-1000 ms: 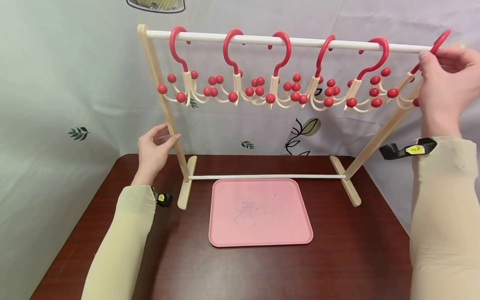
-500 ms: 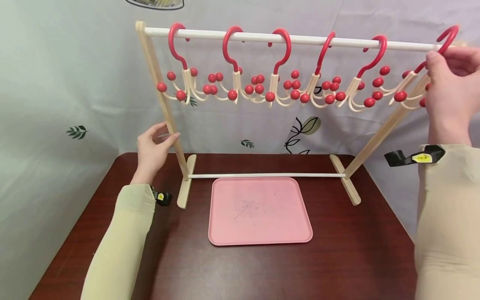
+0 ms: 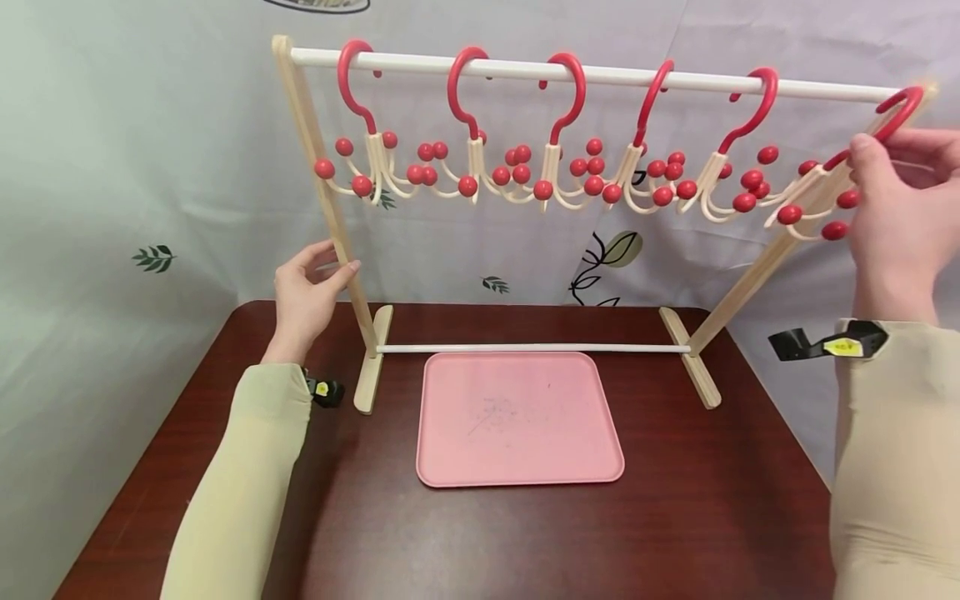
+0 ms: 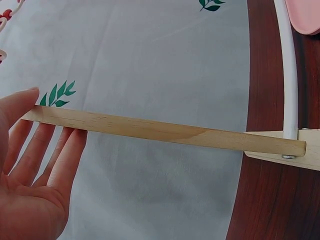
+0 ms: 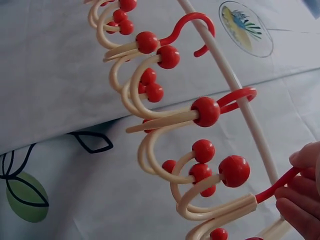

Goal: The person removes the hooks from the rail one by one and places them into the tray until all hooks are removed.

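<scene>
My left hand [image 3: 307,300] holds the left wooden post [image 3: 309,133] of a rack between thumb and fingers, as the left wrist view also shows with the post [image 4: 150,129] across the fingers. At the rack's right end, my right hand [image 3: 903,208] pinches the red hook [image 3: 900,117] of the rightmost hanger, which has cream prongs with red balls and tilts. Its hook top is at the white rod [image 3: 525,70]; whether it bears on the rod I cannot tell. In the right wrist view, fingers of my right hand [image 5: 302,195] grip that red stem [image 5: 277,186].
Several more red-hooked hangers [image 3: 551,167] hang along the rod. A pink tray [image 3: 517,421] lies on the dark brown table [image 3: 525,533], by the rack's lower white bar [image 3: 525,347]. Behind stands a pale cloth [image 3: 187,150] with leaf prints.
My right hand has moved slightly right and then down with the rightmost hanger, its hook now lower at the rod's right end. My left hand stays on the post.
</scene>
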### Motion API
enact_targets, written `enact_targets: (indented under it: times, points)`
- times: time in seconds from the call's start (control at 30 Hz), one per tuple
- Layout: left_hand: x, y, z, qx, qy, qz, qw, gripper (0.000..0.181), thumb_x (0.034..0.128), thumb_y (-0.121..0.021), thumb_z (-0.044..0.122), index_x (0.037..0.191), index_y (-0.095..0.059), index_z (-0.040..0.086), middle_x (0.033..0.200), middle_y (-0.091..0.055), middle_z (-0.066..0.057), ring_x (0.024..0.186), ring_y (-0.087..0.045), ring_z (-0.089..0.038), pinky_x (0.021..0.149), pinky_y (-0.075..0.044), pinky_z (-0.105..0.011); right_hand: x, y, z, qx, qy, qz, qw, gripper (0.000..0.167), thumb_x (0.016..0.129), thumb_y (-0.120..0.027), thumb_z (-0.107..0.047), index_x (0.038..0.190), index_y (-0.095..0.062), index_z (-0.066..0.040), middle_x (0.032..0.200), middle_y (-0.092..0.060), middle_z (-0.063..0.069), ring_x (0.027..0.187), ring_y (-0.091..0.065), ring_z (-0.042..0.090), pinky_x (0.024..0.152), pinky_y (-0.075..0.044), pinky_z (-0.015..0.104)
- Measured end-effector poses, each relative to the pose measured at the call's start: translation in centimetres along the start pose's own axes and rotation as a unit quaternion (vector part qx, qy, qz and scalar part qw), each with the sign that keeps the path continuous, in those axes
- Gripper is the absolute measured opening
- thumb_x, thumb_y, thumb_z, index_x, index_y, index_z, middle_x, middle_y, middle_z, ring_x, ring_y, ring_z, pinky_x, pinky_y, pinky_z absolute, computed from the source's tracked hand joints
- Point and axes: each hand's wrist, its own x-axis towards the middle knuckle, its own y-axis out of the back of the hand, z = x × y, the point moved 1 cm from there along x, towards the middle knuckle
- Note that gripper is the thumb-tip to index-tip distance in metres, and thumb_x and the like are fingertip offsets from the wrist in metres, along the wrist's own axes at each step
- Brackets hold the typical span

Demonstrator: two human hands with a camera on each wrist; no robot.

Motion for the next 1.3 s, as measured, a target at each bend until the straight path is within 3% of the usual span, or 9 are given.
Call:
enact_targets:
  times: [0.33, 0.47, 0.73, 1.0, 1.17, 1.3]
  points:
    - [-0.1, 0.0, 0.1, 0.002, 0.0, 0.001, 1.0, 0.051, 0.092, -0.078, 0.034, 0.137, -0.066, 0.015, 0.122, -0.069, -0.009, 0.109, -0.068, -0.021, 0.084, -0.058, -0.028, -1.7, -0.1, 1.8, -0.015, 0.057, 0.007, 0.9982, 0.026, 0.085, -0.085, -0.026, 0.106, -0.078, -0.012, 0.103, -0.072, -0.002, 0.081, -0.066, 0.002, 0.076, -0.052, 0.013]
    - [-0.1, 0.0, 0.1, 0.003, 0.004, 0.0, 1.0, 0.051, 0.092, -0.078, 0.034, 0.137, -0.066, 0.015, 0.123, -0.069, -0.01, 0.11, -0.068, -0.021, 0.085, -0.058, -0.028, -1.7, 0.1, 2.7, -0.011, 0.048, 0.002, 0.9988, 0.025, 0.084, -0.086, -0.024, 0.104, -0.078, -0.011, 0.101, -0.073, -0.002, 0.077, -0.067, 0.003, 0.077, -0.053, 0.016]
    - [0.0, -0.1, 0.1, 0.003, 0.003, 0.001, 1.0, 0.051, 0.092, -0.078, 0.034, 0.138, -0.066, 0.015, 0.124, -0.069, -0.009, 0.11, -0.068, -0.021, 0.085, -0.058, -0.028, -1.7, 0.7, 5.4, -0.039, 0.013, -0.021, 0.9989, 0.028, 0.084, -0.087, -0.028, 0.107, -0.08, -0.014, 0.103, -0.075, -0.002, 0.079, -0.067, 0.004, 0.06, -0.049, 0.01]
    - [0.0, 0.0, 0.0, 0.004, 0.004, 0.002, 1.0, 0.051, 0.092, -0.078, 0.034, 0.137, -0.066, 0.015, 0.124, -0.069, -0.009, 0.11, -0.068, -0.021, 0.084, -0.058, -0.028, -3.9, 0.4, 9.3, 0.054, -0.027, -0.089, 0.9942, 0.02, 0.08, -0.086, -0.007, 0.098, -0.079, -0.002, 0.079, -0.075, 0.001, 0.066, -0.07, 0.012, 0.044, -0.048, 0.015]
    - [0.0, 0.0, 0.1, 0.003, 0.003, 0.002, 1.0, 0.05, 0.092, -0.078, 0.034, 0.137, -0.066, 0.015, 0.123, -0.069, -0.009, 0.109, -0.068, -0.021, 0.084, -0.058, -0.028, -6.2, -0.4, 12.3, 0.002, -0.023, -0.141, 0.9898, 0.017, 0.082, -0.085, -0.007, 0.097, -0.078, -0.002, 0.074, -0.074, -0.006, 0.062, -0.069, 0.005, 0.045, -0.05, 0.015]
    - [0.0, 0.0, 0.0, 0.005, 0.005, 0.002, 1.0, 0.051, 0.0919, -0.078, 0.034, 0.137, -0.066, 0.015, 0.123, -0.069, -0.009, 0.11, -0.068, -0.02, 0.084, -0.058, -0.028, -8.8, -1.4, 13.9, 0.001, -0.021, -0.199, 0.9798, 0.017, 0.083, -0.084, -0.005, 0.097, -0.076, 0.002, 0.074, -0.074, -0.004, 0.063, -0.07, 0.006, 0.047, -0.052, 0.016]
